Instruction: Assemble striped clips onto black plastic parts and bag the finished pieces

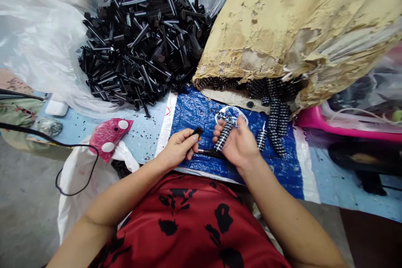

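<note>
My left hand (180, 147) pinches a small black plastic piece (197, 132) between thumb and fingers. A short black-and-silver patterned cylinder (224, 136) rests across the curled fingers of my right hand (243, 144), palm turned up and thumb raised. The two hands are apart, over a blue plastic sheet (185, 111). Beneath them lies a dark pen-like tool (210, 153), partly hidden. Right of my right hand is another patterned piece with a pointed metal tip (261, 137). Longer patterned cylinders (276, 123) spill out of a worn yellowish sack (251, 46).
A large heap of black plastic parts (147, 46) is at the back, beside clear plastic bags (47, 37). At left are a pink pouch (110, 136), a white bag (75, 188) and a black cable (94, 163). A pink-rimmed basin (317, 122) stands at right.
</note>
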`<state>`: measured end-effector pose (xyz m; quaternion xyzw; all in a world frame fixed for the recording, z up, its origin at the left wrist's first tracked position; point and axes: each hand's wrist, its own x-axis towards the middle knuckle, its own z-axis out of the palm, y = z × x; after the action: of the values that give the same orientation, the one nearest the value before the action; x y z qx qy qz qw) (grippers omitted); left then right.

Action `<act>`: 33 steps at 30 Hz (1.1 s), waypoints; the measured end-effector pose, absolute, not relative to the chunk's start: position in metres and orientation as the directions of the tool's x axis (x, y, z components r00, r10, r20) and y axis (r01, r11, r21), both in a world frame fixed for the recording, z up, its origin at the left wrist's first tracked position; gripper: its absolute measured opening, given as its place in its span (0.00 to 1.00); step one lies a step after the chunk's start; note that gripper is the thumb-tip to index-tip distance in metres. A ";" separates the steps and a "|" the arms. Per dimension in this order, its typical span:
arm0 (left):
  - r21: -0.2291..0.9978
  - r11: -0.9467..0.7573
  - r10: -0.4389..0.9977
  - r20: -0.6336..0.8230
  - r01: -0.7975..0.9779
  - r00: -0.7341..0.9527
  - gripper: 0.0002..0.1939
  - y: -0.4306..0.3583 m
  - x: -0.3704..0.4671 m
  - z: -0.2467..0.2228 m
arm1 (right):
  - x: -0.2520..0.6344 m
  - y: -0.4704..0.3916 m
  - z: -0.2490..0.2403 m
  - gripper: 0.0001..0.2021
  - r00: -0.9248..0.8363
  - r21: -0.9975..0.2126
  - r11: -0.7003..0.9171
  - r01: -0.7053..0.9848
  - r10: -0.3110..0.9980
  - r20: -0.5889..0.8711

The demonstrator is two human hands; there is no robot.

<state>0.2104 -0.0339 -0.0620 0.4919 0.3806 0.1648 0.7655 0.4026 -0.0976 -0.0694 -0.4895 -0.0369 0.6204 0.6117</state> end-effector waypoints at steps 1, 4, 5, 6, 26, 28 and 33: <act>0.877 0.465 0.625 -0.421 0.119 0.658 0.23 -0.035 0.210 -0.062 | 0.400 -0.100 -0.070 0.30 0.199 -0.636 -0.278 -0.720 0.795 -0.573; 0.878 0.469 0.639 -0.411 0.094 0.651 0.22 -0.037 0.211 -0.062 | 0.391 -0.107 -0.071 0.26 0.202 -0.674 -0.293 -0.678 0.807 -0.555; 0.879 0.470 0.652 -0.405 0.078 0.641 0.22 -0.037 0.211 -0.062 | 0.388 -0.108 -0.069 0.26 0.215 -0.687 -0.289 -0.667 0.808 -0.548; 0.880 0.471 0.668 -0.400 0.060 0.627 0.22 -0.036 0.212 -0.062 | 0.386 -0.109 -0.068 0.26 0.225 -0.695 -0.285 -0.660 0.807 -0.545; 0.991 0.046 0.792 -0.113 0.125 0.600 0.13 -0.048 0.229 -0.052 | 0.367 -0.120 -0.078 0.42 0.379 -0.987 0.060 0.151 0.918 0.114; 0.986 0.107 0.783 -0.163 0.129 0.601 0.14 -0.046 0.221 -0.052 | 0.378 -0.129 -0.083 0.55 0.213 -0.846 0.200 0.494 0.916 0.341; 0.970 0.201 0.746 -0.240 0.134 0.620 0.23 -0.045 0.216 -0.054 | 0.388 -0.138 -0.082 0.52 -0.012 -0.545 0.355 0.759 0.845 0.534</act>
<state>0.2158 -0.0454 -0.0543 0.5905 0.3728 0.2254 0.6794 0.3882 -0.1381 -0.0823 -0.5653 -0.7096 0.0516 0.4174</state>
